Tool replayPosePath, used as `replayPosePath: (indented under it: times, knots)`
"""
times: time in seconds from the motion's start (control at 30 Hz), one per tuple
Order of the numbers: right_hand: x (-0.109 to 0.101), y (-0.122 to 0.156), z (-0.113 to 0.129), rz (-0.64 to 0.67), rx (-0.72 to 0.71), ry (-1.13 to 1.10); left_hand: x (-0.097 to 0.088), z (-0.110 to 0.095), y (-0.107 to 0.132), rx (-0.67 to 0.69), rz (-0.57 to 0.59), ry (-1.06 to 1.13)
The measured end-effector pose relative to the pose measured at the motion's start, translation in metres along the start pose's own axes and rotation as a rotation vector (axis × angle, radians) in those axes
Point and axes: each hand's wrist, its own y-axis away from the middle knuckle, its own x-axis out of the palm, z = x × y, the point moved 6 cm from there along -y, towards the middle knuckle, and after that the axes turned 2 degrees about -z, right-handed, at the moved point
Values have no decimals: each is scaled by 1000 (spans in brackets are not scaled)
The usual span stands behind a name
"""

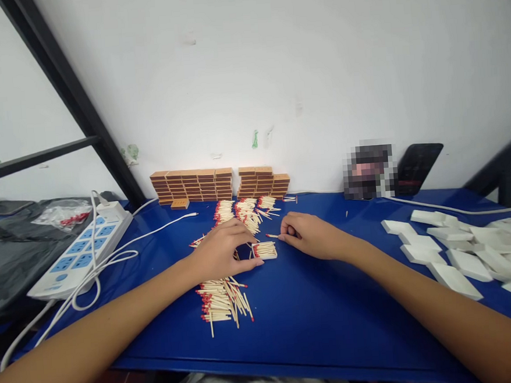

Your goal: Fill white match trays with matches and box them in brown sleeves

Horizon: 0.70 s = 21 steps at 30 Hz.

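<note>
A small white matchbox tray [269, 257] filled with red-tipped matches lies on the blue table. My left hand [224, 247] curves around its left end, thumb at the near edge and fingers at the far edge. Just right of the tray, my right hand [300, 232] pinches a single match [271, 236], its red head pointing left. Loose matches [217, 302] lie in a heap on the near side of my left hand. Beyond that hand sit more match piles [247, 212], partly hidden by its fingers.
Stacked brown matchboxes [191, 186] stand along the wall, with one separate matchbox [180, 204] in front. Empty white trays [455, 259] are heaped at right. A white power strip [82, 250] with trailing cables lies at left. A phone [420, 168] leans against the wall.
</note>
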Motion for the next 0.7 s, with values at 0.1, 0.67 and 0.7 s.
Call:
replayPosePath:
  times: [0.1, 0.67, 0.7]
  knots:
    - [1, 0, -2, 2, 7, 2, 0, -1, 0, 0, 3, -3]
    - [1, -1, 1, 7, 25, 34, 1, 0, -1, -1, 14, -13]
    - [1, -1, 1, 7, 29, 32, 1, 0, -1, 1, 15, -12]
